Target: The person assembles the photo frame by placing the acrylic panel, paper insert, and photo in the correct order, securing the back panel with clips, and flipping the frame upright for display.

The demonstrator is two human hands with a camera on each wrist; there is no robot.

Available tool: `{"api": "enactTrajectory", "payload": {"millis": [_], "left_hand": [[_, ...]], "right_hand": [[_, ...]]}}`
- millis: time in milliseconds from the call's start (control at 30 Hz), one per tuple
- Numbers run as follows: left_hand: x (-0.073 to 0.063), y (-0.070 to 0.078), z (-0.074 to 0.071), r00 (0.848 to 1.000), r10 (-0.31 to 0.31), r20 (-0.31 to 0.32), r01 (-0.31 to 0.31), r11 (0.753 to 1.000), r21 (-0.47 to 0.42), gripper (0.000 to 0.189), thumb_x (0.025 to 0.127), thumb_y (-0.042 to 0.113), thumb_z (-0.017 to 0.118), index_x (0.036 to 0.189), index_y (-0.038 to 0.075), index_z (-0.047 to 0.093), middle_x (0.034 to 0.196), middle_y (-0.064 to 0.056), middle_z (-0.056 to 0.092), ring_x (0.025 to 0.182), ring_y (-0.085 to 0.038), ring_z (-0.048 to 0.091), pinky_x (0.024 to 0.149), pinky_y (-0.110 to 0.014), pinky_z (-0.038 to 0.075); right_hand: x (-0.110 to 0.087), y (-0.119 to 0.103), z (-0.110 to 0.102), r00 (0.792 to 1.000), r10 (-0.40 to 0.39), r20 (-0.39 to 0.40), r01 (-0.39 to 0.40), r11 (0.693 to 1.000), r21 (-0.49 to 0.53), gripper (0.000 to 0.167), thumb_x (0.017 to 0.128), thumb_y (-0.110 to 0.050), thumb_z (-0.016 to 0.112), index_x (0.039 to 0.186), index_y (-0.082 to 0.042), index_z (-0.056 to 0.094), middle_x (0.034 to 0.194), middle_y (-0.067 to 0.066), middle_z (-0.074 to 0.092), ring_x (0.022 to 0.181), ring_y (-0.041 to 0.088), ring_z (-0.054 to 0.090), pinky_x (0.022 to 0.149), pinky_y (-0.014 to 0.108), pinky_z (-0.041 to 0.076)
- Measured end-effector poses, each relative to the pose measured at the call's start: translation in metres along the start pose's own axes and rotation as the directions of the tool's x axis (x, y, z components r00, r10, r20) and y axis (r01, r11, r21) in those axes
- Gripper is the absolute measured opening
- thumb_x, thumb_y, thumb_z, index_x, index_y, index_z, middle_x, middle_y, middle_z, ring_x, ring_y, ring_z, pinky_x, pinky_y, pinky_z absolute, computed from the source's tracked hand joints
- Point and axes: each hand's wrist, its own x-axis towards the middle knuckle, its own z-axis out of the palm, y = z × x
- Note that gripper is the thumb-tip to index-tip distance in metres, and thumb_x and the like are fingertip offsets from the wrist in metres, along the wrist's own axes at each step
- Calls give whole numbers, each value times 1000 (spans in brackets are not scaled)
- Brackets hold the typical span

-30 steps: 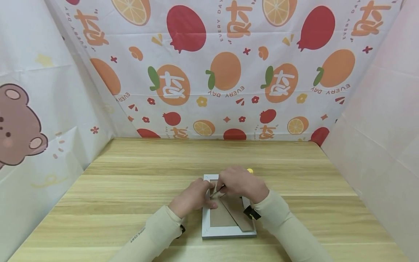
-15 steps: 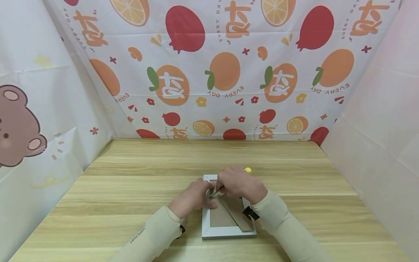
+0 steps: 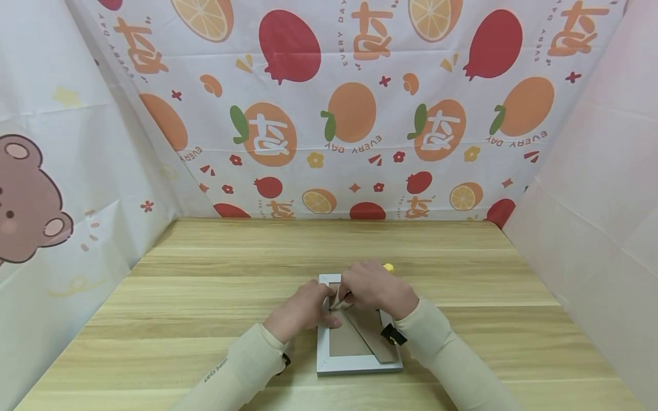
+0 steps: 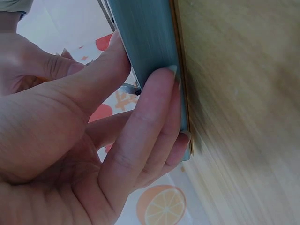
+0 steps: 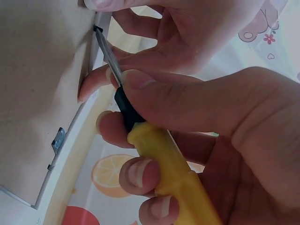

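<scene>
A picture frame [image 3: 323, 345] lies back side up on the table, with a pale border and a brown backing board [image 5: 35, 79]. Its brown stand flap [image 3: 377, 339] slants across the backing. My left hand [image 3: 304, 308] grips the left side, thumb at the back face and fingers against the outer edge [image 4: 145, 37]. In my right hand [image 3: 377, 288] is a screwdriver with a yellow handle [image 5: 176, 168]. Its metal shaft [image 5: 108, 56] points at a small dark tab [image 5: 97, 28] along the backing's edge, and the tip appears to touch it.
Another bent metal tab [image 5: 58, 140] shows farther along the inner edge. The wooden table [image 3: 205, 308] runs around the frame. A fruit-print cloth [image 3: 354, 171] hangs behind, with pale cloth on both sides.
The screwdriver's yellow end has shifted slightly left in the head view and its shaft angle has changed a little. My left hand and the picture frame stay put.
</scene>
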Motion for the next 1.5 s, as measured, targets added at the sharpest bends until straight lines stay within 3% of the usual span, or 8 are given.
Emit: {"api": "enactTrajectory", "payload": {"millis": [667, 1067, 1500], "left_hand": [[1, -1, 0, 999, -16, 29, 17, 1000, -25, 30, 73, 20, 93, 86, 12, 67, 80, -5, 62, 85, -21, 50, 71, -33, 42], [-1, 0, -1, 996, -63, 56, 67, 995, -74, 29, 75, 18, 92, 85, 10, 66, 84, -9, 57, 86, -23, 52, 63, -28, 48], [1, 1, 1, 992, -102, 68, 107, 992, -69, 29, 76, 19, 91, 88, 10, 67, 87, -9, 57, 88, -23, 51, 62, -29, 49]], "right_hand": [[1, -2, -1, 1000, -10, 13, 10, 1000, 25, 23, 89, -2, 74, 83, -21, 84, 61, -12, 55, 58, 5, 37, 53, 19, 29], [2, -4, -1, 1000, 2, 12, -2, 1000, 18, 30, 83, 7, 72, 71, -19, 80, 57, -12, 38, 56, 6, 31, 50, 21, 24], [0, -4, 1, 1000, 16, 10, -17, 999, 44, 30, 84, 8, 72, 66, -15, 77, 54, -10, 25, 54, 7, 27, 49, 21, 21]]}}
